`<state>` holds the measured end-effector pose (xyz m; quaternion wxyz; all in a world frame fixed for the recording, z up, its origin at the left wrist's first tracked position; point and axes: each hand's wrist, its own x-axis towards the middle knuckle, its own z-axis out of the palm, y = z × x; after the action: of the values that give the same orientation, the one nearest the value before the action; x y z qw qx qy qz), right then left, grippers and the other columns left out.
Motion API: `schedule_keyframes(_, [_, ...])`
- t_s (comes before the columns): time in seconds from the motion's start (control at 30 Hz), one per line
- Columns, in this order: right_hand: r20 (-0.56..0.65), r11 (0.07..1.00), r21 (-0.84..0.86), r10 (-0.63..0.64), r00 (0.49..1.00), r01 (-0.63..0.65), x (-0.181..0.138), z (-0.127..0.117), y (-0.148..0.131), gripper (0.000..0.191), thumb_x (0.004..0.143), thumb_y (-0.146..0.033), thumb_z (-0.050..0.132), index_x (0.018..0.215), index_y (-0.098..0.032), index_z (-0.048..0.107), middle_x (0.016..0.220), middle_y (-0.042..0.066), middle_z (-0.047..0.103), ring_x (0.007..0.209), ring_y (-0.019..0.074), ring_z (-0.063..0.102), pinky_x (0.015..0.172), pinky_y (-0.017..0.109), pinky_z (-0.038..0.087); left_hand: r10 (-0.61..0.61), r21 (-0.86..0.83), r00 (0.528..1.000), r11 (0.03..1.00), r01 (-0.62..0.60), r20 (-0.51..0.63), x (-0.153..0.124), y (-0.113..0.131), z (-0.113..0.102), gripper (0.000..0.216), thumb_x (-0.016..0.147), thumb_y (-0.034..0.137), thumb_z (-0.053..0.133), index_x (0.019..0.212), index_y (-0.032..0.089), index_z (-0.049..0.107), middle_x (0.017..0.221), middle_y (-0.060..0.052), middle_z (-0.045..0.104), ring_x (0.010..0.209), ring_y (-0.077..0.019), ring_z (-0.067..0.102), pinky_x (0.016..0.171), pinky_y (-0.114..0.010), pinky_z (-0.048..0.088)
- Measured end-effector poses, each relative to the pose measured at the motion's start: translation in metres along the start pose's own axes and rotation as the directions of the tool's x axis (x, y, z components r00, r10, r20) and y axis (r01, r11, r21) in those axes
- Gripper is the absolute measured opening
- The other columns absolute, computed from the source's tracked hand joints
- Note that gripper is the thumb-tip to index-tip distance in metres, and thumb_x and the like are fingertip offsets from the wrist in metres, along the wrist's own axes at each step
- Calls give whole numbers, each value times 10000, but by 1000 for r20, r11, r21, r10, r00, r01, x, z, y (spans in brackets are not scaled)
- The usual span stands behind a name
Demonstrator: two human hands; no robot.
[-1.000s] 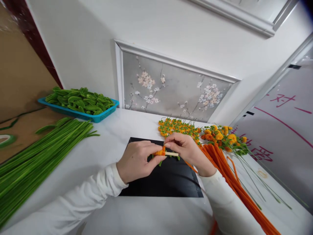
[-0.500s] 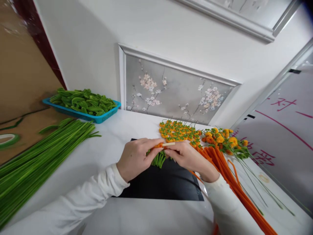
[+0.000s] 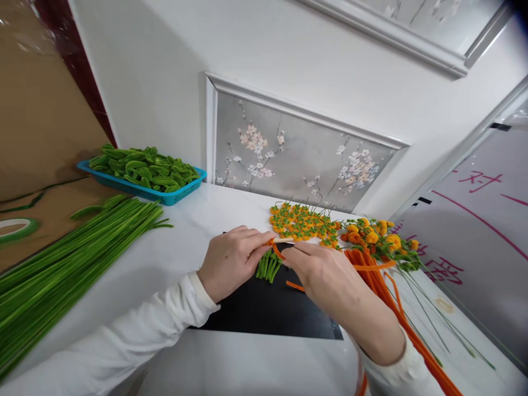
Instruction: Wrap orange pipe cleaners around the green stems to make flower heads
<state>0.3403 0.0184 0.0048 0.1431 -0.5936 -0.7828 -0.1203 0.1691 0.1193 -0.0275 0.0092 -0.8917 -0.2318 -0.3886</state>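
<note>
My left hand (image 3: 233, 261) pinches a pale thin stick (image 3: 284, 240) at its left end, where an orange pipe cleaner (image 3: 277, 252) is wound around it. The fingers of my right hand (image 3: 319, 269) are closed on the orange strand just below the stick's right part. Under both hands lies a black mat (image 3: 268, 308) on the white table. Short green pipe cleaner pieces (image 3: 268, 267) sit on the mat in a small cluster. A loose orange end (image 3: 295, 286) pokes out left of my right hand.
A blue basket (image 3: 177, 196) of green looped leaves stands back left, with long green pipe cleaners (image 3: 82, 264) before it. Small orange flowers (image 3: 297, 220), finished-looking blooms (image 3: 371, 236) and long orange pipe cleaners (image 3: 400, 308) lie right. Green tape (image 3: 31, 231) rests far left.
My right hand has turned over and come down and nearer, drawing the orange strand below the stick. My left hand keeps its pinch in nearly the same place.
</note>
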Motion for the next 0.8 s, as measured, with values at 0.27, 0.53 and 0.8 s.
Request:
schedule_keyframes(0.27, [-235, 988, 152, 14, 972, 22, 10, -1, 13, 254, 965, -337, 426, 930, -192, 633, 856, 19, 549, 761, 68, 507, 705, 180, 351, 86, 21, 996, 996, -87, 20, -2, 9, -2, 168, 889, 263, 521, 1009, 237, 636, 877, 49, 664, 783, -137, 573, 662, -271, 413])
schedule_keyframes(0.53, [-281, 920, 371, -21, 959, 128, 18, 19, 39, 235, 947, -332, 467, 951, -196, 659, 908, -7, 608, 821, 47, 562, 760, 134, 404, 107, -74, 993, 991, -110, -52, -2, 7, 2, 162, 892, 267, 543, 1015, 235, 644, 884, 55, 674, 763, -111, 577, 685, -243, 424])
schedule_keyframes(0.8, [-63, 898, 440, 5, 998, 23, 18, 25, 44, 211, 945, -282, 447, 945, -189, 636, 858, -3, 614, 745, 60, 549, 695, 153, 361, 34, -99, 998, 994, -39, -54, -2, 11, 1, 258, 862, 224, 581, 1113, 263, 626, 986, 78, 681, 782, -83, 643, 693, -191, 450])
